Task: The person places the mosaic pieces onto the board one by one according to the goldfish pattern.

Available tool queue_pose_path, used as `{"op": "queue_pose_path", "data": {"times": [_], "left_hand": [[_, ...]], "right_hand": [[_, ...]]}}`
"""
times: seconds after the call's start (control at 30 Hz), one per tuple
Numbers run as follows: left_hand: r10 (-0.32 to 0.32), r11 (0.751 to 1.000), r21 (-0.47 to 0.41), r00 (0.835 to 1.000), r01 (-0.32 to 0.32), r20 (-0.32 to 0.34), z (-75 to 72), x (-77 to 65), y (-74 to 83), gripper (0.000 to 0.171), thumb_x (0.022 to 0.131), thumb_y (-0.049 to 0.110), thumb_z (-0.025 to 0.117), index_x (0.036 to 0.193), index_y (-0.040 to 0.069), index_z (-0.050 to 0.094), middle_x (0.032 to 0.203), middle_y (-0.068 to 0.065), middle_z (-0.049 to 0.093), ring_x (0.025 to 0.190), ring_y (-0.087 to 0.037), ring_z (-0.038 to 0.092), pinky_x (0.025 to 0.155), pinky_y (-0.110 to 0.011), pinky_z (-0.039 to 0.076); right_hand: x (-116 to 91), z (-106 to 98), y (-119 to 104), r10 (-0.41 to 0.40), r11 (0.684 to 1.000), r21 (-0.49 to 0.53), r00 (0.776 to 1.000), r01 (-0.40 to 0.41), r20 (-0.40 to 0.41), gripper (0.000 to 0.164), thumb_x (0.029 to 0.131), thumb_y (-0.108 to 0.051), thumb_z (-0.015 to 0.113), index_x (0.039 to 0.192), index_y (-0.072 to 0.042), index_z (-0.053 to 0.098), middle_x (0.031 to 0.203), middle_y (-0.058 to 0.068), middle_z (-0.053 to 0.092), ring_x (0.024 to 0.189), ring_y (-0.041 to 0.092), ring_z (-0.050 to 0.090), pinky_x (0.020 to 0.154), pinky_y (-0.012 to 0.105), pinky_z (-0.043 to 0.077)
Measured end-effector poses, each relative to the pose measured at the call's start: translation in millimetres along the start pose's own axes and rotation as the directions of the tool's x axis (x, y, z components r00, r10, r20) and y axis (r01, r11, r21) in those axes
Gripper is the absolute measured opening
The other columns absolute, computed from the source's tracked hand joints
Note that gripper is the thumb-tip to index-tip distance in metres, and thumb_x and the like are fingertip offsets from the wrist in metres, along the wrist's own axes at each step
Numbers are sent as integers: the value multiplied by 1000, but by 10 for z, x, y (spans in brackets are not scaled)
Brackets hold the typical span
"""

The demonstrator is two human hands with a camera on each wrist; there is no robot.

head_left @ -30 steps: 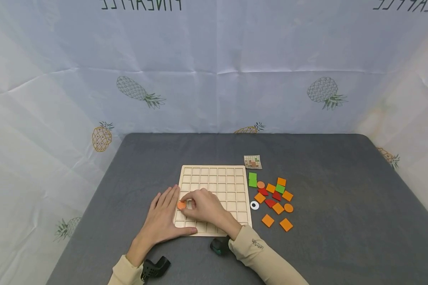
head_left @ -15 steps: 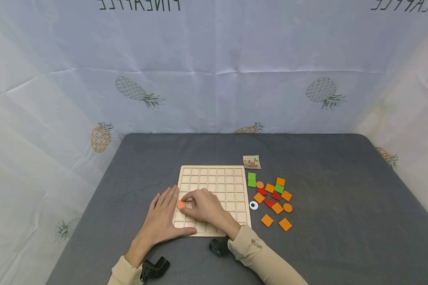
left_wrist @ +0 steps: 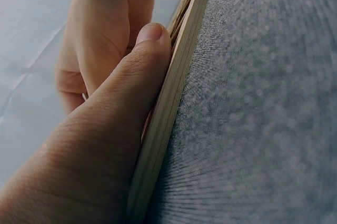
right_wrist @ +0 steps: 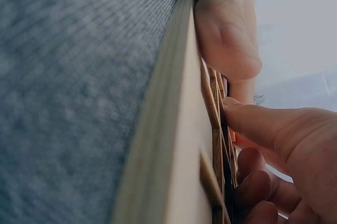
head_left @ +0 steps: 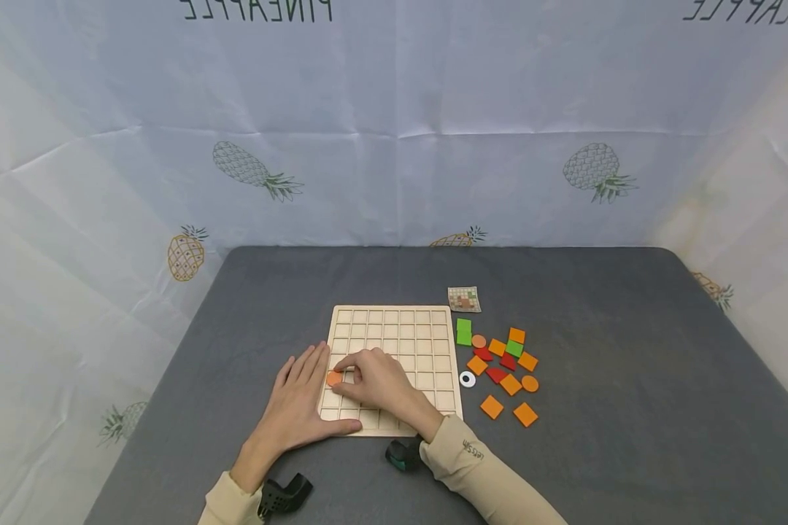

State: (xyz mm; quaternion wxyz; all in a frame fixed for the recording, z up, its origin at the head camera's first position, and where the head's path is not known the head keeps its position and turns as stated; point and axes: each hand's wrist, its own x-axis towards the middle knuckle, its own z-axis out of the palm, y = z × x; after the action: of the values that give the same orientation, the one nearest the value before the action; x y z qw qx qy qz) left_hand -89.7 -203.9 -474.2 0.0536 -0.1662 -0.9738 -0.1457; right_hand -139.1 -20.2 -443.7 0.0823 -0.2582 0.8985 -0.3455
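Note:
A light wooden grid board lies on the table. My left hand is spread flat along its left side, fingers straight, with the thumb resting on the front edge. In the left wrist view that thumb lies along the board's rim. My right hand reaches across the board and pinches an orange disc between thumb and index finger, over a cell in the leftmost column. The right wrist view has the right thumb low over the grid and the other fingers curled below it, with a sliver of orange beyond.
Right of the board lie loose orange squares, green squares, red pieces, a salmon disc, an orange disc and a white disc with a black centre. A small pattern card touches the board's far right corner.

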Motion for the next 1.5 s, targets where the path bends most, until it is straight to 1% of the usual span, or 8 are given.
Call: {"op": "queue_pose_path", "data": {"times": [0.3, 0.57, 0.7, 0.93, 1.2, 1.37, 1.5], "left_hand": [[-10, 1000, 6, 1000, 9, 22, -8, -2, 2, 133, 69, 91, 62, 162, 3, 26, 169, -13, 29, 156, -35, 31, 123, -61, 25], [-2, 1000, -1, 1000, 2, 9, -6, -4, -4, 133, 68, 90, 64, 162, 3, 27, 169, -14, 29, 155, -36, 31, 122, -61, 24], [1, 1000, 3, 1000, -1, 8, -6, -4, -8, 133, 68, 90, 64, 162, 3, 27, 169, -14, 29, 155, -36, 31, 122, -61, 24], [-2, 1000, 9, 1000, 2, 16, -6, -2, -5, 133, 68, 90, 64, 162, 3, 27, 169, -14, 29, 155, -36, 31, 123, -61, 24], [-6, 1000, -5, 1000, 6, 21, -7, 2, -1, 133, 69, 89, 64, 162, 3, 26, 169, -14, 29, 155, -36, 31, 123, -61, 24], [-5, 1000, -6, 1000, 5, 23, -4, -2, -1, 133, 69, 90, 63, 162, 3, 26, 169, -14, 28, 155, -36, 31, 123, -61, 24], [-8, 1000, -1, 1000, 8, 21, -9, -5, 0, 133, 69, 90, 63, 162, 3, 25, 170, -13, 28, 155, -35, 31, 123, -60, 24]], "right_hand": [[2, 8, 4, 1, 1000, -12, 1000, -1, 2, 24, 87, -29, 80, 108, -17, 81, 50, -14, 46, 44, -2, 39, 42, 17, 31], [-7, 1, 2, -13, 1000, 11, 1000, 14, -13, 25, 86, -27, 80, 108, -14, 81, 51, -12, 49, 44, -1, 40, 41, 19, 32], [-7, -2, 1, -16, 1000, 10, 1000, 16, -14, 25, 86, -27, 80, 108, -15, 81, 51, -13, 48, 44, -1, 40, 42, 19, 32], [-5, -21, 2, -24, 1000, 15, 1000, 24, 5, 25, 88, -29, 79, 108, -14, 81, 50, -14, 48, 43, -3, 39, 41, 17, 30], [-18, -57, 1, -31, 999, 33, 999, 30, 42, 24, 91, -24, 76, 111, -12, 80, 47, -13, 43, 39, -1, 33, 40, 16, 25], [-21, -88, 18, -42, 998, 39, 998, 40, 44, 25, 91, -22, 75, 113, -10, 79, 48, -13, 43, 40, -3, 33, 41, 15, 26], [-24, -180, 30, -38, 998, 53, 999, 36, 31, 28, 91, -18, 74, 117, -8, 77, 48, -12, 42, 41, -1, 34, 42, 15, 27]]}}
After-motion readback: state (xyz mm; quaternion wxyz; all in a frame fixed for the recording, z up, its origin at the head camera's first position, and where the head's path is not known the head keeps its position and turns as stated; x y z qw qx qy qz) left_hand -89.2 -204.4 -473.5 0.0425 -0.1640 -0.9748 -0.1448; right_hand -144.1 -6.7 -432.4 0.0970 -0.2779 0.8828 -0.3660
